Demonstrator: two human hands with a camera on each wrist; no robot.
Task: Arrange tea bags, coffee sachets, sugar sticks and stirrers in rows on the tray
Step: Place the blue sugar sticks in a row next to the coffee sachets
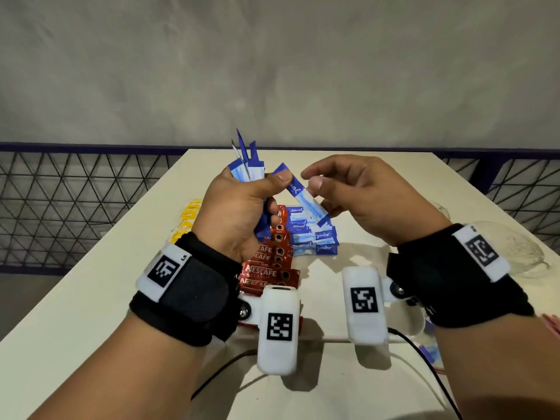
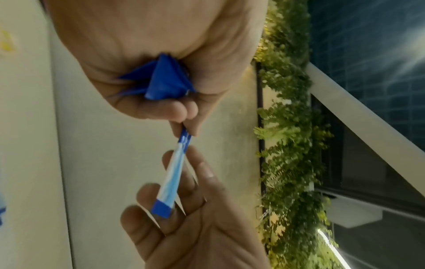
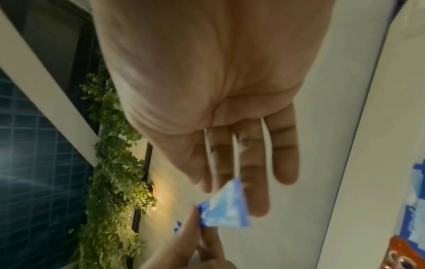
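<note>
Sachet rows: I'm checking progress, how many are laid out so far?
3: yellow tea bags leftmost, red coffee sachets in the middle, blue sugar sticks on the right. More may be hidden.

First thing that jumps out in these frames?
The left hand, raised mid-frame, grips a fanned bunch of blue-and-white sugar sticks, its thumb pinching one slanted stick that the open right hand reaches for. Below, on the white table, lie rows of red Nescafe coffee sachets and blue Equal sachets.
</note>
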